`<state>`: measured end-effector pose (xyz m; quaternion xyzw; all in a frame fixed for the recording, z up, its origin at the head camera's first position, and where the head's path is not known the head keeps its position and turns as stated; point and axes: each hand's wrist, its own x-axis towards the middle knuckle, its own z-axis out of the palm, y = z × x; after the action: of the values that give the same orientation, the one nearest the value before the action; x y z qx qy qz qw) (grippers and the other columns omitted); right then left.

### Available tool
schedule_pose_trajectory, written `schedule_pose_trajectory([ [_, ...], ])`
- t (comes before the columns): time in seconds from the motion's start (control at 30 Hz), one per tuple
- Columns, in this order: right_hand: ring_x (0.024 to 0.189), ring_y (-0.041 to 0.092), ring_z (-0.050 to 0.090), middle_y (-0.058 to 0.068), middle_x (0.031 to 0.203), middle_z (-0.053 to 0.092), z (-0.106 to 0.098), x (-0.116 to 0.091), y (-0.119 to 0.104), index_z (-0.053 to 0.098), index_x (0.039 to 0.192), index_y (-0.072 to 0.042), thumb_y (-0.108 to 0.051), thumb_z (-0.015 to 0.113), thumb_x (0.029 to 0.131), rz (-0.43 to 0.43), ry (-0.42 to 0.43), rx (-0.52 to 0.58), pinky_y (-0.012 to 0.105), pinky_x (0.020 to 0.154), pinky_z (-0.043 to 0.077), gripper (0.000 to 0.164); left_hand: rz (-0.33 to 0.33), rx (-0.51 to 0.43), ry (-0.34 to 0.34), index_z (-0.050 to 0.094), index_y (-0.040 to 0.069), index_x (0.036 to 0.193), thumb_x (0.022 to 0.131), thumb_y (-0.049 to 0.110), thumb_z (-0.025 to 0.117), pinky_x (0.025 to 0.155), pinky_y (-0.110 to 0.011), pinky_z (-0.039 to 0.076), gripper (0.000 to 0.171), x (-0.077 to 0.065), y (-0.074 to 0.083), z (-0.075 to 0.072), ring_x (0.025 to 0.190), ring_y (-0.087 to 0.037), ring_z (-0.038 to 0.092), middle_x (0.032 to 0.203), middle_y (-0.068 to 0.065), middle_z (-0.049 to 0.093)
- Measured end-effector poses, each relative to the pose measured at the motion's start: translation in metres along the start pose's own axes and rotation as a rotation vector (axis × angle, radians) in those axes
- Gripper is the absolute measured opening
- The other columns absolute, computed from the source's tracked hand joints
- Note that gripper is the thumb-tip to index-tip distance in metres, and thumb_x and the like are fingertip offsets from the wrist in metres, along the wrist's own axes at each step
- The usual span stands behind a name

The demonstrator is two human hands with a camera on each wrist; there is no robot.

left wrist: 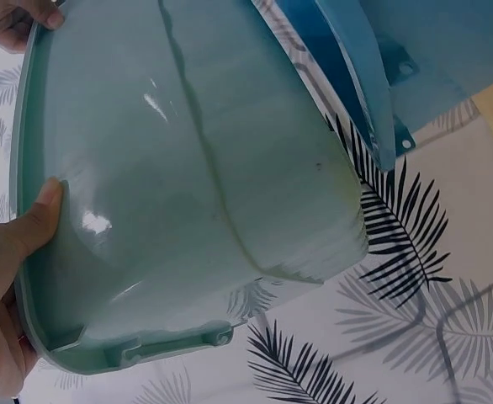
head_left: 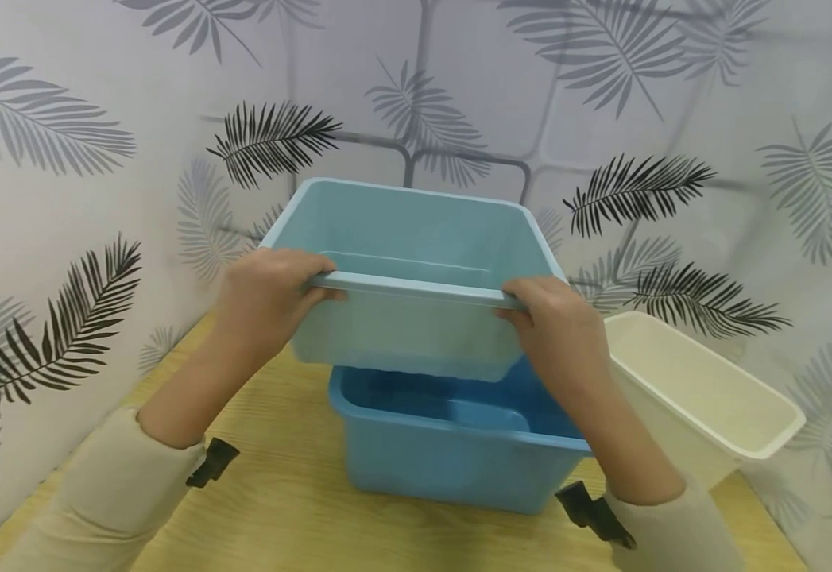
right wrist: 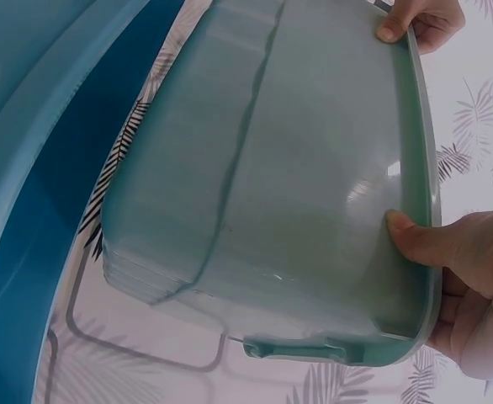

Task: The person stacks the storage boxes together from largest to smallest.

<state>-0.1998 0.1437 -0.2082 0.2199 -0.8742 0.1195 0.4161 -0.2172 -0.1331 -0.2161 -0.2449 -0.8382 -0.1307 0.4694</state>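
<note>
A light teal plastic bin (head_left: 401, 326) hangs tilted above a darker blue bin (head_left: 458, 465) that stands on the table. My left hand (head_left: 267, 298) grips the near rim at its left end, and my right hand (head_left: 559, 330) grips the same rim toward its right end. Thumbs press the outer wall below the rim, as the left wrist view shows of the left thumb (left wrist: 40, 215) and the right wrist view of the right thumb (right wrist: 419, 240). Inside, the teal bin (right wrist: 297, 168) shows no contents in the head view. Its underside overlaps the blue bin's opening there.
A cream rectangular bin (head_left: 702, 389) stands at the right, behind my right forearm. The wood-grain table (head_left: 272, 492) meets leaf-patterned wall covering (head_left: 416, 103) at the back and sides. A black strap piece (head_left: 213, 463) sits at my left cuff, another (head_left: 594, 515) at my right.
</note>
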Motion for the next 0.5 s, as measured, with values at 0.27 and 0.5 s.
schedule_pose_trajectory([
  [0.27, 0.085, 0.030, 0.064, 0.015, 0.090, 0.069, -0.011, -0.007, 0.012, 0.067, 0.093, -0.001, -0.007, 0.073, 0.075, 0.030, -0.006, -0.012, 0.042, 0.070, 0.053, 0.020, 0.044, 0.008, 0.036, 0.072, 0.008, 0.083, 0.063, 0.027, 0.077, 0.056, -0.034, 0.052, 0.028, 0.007, 0.014, 0.011, 0.069, -0.024, 0.069, 0.080, -0.007, 0.073],
  [0.5, 0.083, 0.031, 0.065, 0.016, 0.088, 0.069, -0.020, -0.015, 0.022, 0.066, 0.092, 0.000, -0.004, 0.074, 0.074, 0.027, 0.007, -0.039, 0.043, 0.068, 0.054, 0.021, 0.056, -0.001, 0.062, 0.072, 0.011, 0.082, 0.062, 0.029, 0.077, 0.051, -0.031, 0.049, 0.028, 0.010, 0.029, 0.017, 0.066, -0.023, 0.068, 0.080, -0.004, 0.074],
])
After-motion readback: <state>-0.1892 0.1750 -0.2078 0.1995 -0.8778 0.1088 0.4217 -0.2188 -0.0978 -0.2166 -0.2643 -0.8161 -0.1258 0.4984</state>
